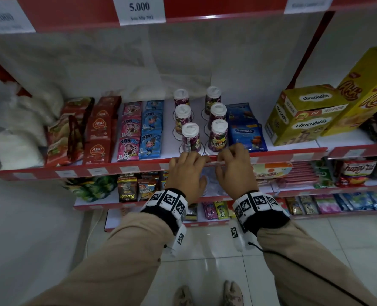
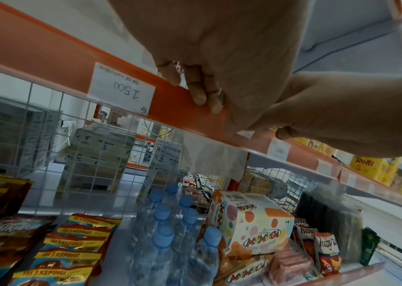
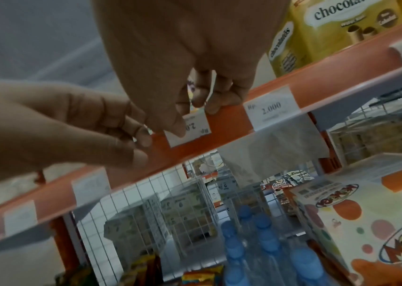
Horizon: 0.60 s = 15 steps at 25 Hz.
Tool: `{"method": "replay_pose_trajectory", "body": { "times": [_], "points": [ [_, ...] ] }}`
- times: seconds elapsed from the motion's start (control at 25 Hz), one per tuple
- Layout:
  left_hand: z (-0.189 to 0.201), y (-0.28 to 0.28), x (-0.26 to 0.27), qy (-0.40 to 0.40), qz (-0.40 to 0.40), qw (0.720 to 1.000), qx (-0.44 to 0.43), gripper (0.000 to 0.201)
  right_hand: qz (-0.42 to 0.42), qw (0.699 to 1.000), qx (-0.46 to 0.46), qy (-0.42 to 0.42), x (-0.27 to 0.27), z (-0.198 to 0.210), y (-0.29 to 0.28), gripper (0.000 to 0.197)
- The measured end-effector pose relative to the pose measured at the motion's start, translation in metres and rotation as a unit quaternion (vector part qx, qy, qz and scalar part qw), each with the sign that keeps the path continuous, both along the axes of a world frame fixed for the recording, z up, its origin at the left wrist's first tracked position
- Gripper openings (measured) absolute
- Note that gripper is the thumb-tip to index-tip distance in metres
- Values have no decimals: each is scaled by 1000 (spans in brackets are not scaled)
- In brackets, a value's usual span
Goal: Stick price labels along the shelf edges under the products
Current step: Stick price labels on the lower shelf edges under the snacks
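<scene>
A price label (image 3: 188,129) is pressed onto the red shelf edge (image 1: 139,165) directly below the ale-ale cups (image 1: 218,135), so that the price sits under the product it names. The label is pinned by the thumb of the right hand (image 1: 234,167), whose fingers (image 3: 215,100) are hooked over the top of the shelf edge to brace against the push. The left hand (image 1: 186,173) is set just beside it on the same shelf edge, fingers curled over the rim; whether anything is pinched in that grip cannot be told, as its fingertips are masked in the head view and blurred from the wrist.

The label's print appears to read upside down in the right wrist view, though that may be only the camera's angle. A finished 2.000 label (image 3: 272,110) is seen further along the shelf edge, under the blue sachets (image 1: 246,133), and a 1.500 label (image 2: 121,90) on the other side of the hands. Below the shelf edge, water bottles (image 2: 170,238) and a Momogi box (image 2: 251,224) are stocked, well clear of the work. The cups stand close behind the fingers and could be knocked.
</scene>
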<state>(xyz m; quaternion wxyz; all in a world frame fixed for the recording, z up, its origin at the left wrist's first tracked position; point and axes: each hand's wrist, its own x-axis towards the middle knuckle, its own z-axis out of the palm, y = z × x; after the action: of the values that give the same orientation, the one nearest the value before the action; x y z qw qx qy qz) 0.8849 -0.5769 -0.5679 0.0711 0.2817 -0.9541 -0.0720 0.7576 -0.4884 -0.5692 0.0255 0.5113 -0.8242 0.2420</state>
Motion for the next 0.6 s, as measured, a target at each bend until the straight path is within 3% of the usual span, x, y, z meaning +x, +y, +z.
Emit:
{"method": "replay_pose_trajectory", "body": {
  "times": [0.16,0.28,0.44,0.6],
  "points": [
    [2,-5,-2,48,12,998,26,34,-10,983,-88,-162,-8,4,0,13],
    [2,-5,-4,96,36,993,61,28,-51,921,-180,-342,-7,8,-3,15],
    [1,-5,-6,123,51,988,73,28,-77,804,-231,-543,1,9,-9,19],
    [1,-4,-5,133,56,986,80,23,-74,767,-238,-592,10,10,-6,17]
  ]
}}
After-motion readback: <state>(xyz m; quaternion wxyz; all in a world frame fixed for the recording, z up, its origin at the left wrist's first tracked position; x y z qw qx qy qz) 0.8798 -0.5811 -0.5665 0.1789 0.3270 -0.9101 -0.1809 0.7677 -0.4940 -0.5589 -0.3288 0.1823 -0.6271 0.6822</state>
